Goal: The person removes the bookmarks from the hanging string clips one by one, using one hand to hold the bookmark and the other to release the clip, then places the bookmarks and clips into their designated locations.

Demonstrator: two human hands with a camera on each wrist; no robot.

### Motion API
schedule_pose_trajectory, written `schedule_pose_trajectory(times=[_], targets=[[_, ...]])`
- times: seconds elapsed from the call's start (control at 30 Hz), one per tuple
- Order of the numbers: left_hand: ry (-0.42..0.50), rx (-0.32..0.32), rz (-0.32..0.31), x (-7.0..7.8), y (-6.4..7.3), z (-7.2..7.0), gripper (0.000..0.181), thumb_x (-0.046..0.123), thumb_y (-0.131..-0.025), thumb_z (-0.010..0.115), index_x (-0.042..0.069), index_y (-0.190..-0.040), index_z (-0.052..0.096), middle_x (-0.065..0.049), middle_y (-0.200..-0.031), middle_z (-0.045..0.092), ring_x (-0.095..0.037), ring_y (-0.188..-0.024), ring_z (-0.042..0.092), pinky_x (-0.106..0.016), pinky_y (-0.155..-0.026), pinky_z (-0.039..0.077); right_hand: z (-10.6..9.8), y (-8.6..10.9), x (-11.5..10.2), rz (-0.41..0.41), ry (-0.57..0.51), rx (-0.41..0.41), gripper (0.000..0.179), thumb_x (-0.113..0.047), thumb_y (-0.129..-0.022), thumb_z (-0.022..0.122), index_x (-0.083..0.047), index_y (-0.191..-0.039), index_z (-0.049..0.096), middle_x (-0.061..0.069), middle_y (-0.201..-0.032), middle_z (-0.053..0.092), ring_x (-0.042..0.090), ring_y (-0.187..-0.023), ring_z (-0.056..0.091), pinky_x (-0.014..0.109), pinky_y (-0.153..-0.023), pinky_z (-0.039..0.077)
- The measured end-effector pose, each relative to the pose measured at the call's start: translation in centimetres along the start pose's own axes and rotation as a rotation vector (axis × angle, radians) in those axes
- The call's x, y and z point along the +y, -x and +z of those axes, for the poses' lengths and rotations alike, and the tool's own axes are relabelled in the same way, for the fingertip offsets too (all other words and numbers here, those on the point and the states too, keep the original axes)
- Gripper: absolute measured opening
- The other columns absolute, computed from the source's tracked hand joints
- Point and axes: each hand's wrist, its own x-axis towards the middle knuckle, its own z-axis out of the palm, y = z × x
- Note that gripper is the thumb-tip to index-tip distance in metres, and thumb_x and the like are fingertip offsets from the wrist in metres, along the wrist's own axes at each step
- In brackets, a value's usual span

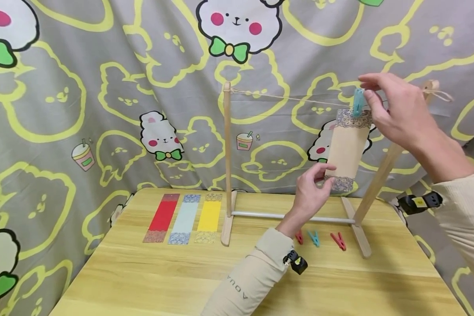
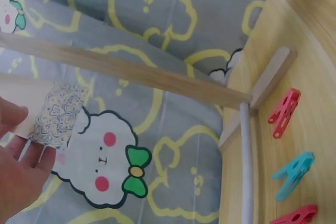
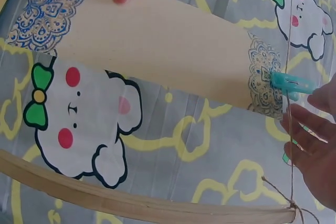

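A beige bookmark (image 1: 348, 147) with lace-patterned ends hangs upright from the string (image 1: 292, 97), a blue clothespin (image 1: 358, 102) at its top edge. My right hand (image 1: 404, 107) is beside this clothespin, thumb close against its handle end and the other fingers spread apart from it; whether the thumb touches it is hard to tell. Lower down, my left hand (image 1: 312, 188) holds the bookmark's left edge near the bottom between thumb and fingers. In the left wrist view, the thumb lies over the bookmark (image 2: 60, 114) and the fingers are at its lower edge.
The string spans a wooden stand (image 1: 228, 149) with a white bottom rod (image 1: 260, 215). Left of it lie a red bookmark (image 1: 163, 215), a light blue one (image 1: 184, 217) and a yellow one (image 1: 209, 215). A blue clothespin (image 1: 314, 238) and red clothespins (image 1: 338, 241) lie near the rod.
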Motion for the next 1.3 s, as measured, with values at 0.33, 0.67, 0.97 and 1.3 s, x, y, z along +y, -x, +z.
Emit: schedule_pose_trajectory(times=[0.33, 0.67, 0.97, 1.3], targets=[[0.112, 0.018, -0.007, 0.8, 0.5, 0.1, 0.028, -0.013, -0.091, 0.068, 0.003, -0.114, 0.069, -0.012, -0.105, 0.073, 0.002, -0.094, 0.066, -0.014, -0.082, 0.055, -1.2, 0.5, -0.4, 0.235, -0.266, -0.024, 0.038, -0.028, -0.103, 0.061, -0.016, -0.139, 0.065, -0.016, -0.114, 0.065, -0.007, -0.099, 0.057, 0.008, -0.086, 0.041], [0.105, 0.058, -0.009, 0.9, 1.0, -0.4, 0.034, -0.02, -0.088, 0.064, 0.004, -0.111, 0.07, -0.01, -0.102, 0.073, 0.001, -0.093, 0.067, -0.014, -0.079, 0.056, -1.8, 0.3, -1.4, 0.271, -0.366, -0.085, 0.034, -0.027, -0.099, 0.069, -0.013, -0.131, 0.071, -0.018, -0.106, 0.069, -0.002, -0.097, 0.063, 0.007, -0.075, 0.043], [0.098, 0.055, 0.0, 0.8, 1.4, -0.8, 0.035, -0.021, -0.087, 0.064, 0.004, -0.11, 0.071, -0.01, -0.106, 0.075, -0.003, -0.096, 0.07, -0.014, -0.081, 0.056, -1.8, 0.7, -1.8, 0.271, -0.323, -0.042, 0.025, -0.022, -0.099, 0.068, -0.016, -0.123, 0.074, -0.024, -0.1, 0.066, -0.002, -0.092, 0.062, 0.012, -0.071, 0.042], [0.076, 0.047, 0.015, 0.8, 2.0, -1.4, 0.034, -0.019, -0.087, 0.065, 0.005, -0.111, 0.071, -0.01, -0.104, 0.075, -0.002, -0.095, 0.069, -0.014, -0.079, 0.056, -1.2, 0.3, -2.6, 0.259, -0.415, 0.205, 0.02, -0.011, -0.097, 0.07, -0.004, -0.116, 0.075, -0.011, -0.104, 0.063, 0.003, -0.097, 0.061, 0.011, -0.086, 0.047]])
